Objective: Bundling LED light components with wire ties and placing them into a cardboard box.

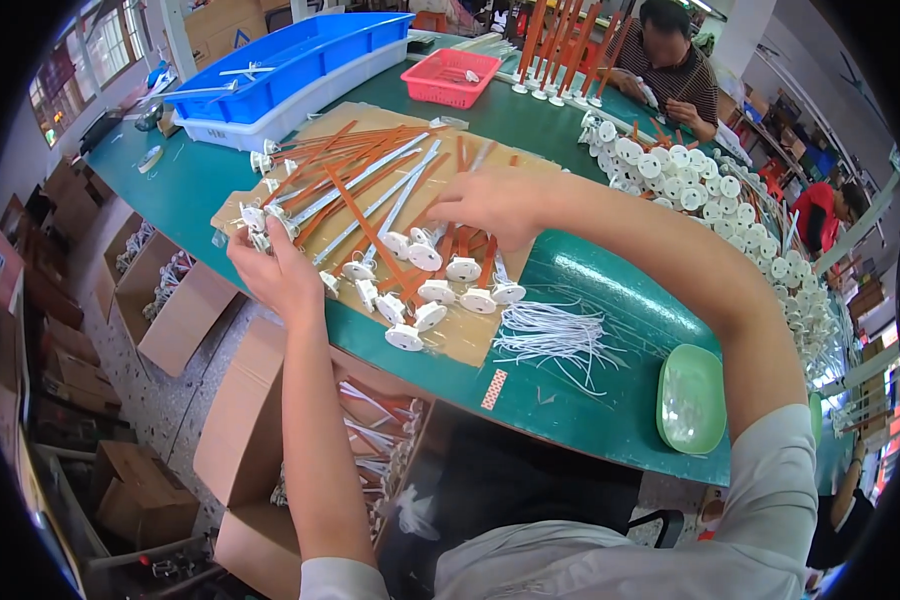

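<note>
My left hand (pixel 275 268) is at the near left edge of a cardboard sheet (pixel 465 338) and grips the white round ends of a few long rods (pixel 253 220). My right hand (pixel 490 205) reaches across the sheet, fingers curled down onto the pile of orange and silver rods (pixel 370 190) with white disc caps (pixel 425 256). Several capped rods fan out between both hands. A bundle of thin white ties (pixel 555 335) lies on the green table (pixel 570 410) just right of the sheet.
A green oval dish (pixel 690 398) sits near the table's front edge. A blue crate (pixel 290 62) on a white one and a red basket (pixel 450 78) stand at the back. Another person (pixel 670 70) works across the table beside heaps of capped rods (pixel 700 185). Open cardboard boxes (pixel 260 430) stand below.
</note>
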Available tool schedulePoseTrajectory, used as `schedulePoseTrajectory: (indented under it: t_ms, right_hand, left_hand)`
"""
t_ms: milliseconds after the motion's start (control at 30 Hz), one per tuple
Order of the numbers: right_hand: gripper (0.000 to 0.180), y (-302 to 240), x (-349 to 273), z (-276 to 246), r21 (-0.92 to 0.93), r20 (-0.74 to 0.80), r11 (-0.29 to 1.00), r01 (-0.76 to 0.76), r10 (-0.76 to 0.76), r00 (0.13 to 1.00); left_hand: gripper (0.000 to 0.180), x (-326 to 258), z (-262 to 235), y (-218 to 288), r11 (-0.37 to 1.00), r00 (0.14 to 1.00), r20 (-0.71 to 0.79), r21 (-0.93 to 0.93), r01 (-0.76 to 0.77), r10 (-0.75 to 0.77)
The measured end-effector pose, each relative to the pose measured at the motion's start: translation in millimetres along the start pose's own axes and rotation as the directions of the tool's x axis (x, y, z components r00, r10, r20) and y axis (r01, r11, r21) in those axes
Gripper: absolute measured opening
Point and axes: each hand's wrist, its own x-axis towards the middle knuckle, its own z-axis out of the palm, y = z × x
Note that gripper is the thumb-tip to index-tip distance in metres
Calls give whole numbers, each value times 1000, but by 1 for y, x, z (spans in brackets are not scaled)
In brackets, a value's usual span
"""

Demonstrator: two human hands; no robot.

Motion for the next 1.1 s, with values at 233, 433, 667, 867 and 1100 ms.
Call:
schedulePoseTrajectory:
  t_ms: [233, 433, 667, 867, 1100]
  right_hand:
    - [42, -5, -18, 13, 111, -38, 987, -118, 122, 992]
    - [34, -2, -26, 27, 36, -213, 999, -37, 44, 976]
    - [32, 0, -44, 21, 25, -217, 996, -88, 92, 972]
    - [25, 0, -52, 17, -68, -400, 986, -153, 114, 909]
    - [30, -4, -48, 19, -54, -346, 997, -52, 30, 938]
  left_hand:
    - [47, -1, -1, 2, 1000, 999, 37, 4, 12, -12]
    - [46, -1, -2, 3, 1000, 998, 58, 4, 29, -29]
    - [43, 1, -1, 2, 1000, 999, 38, 26, 5, -6]
    - [41, 0, 0, 2, 1000, 1000, 28, 6, 14, -14]
    - [42, 0, -2, 4, 999, 999, 23, 15, 42, -42]
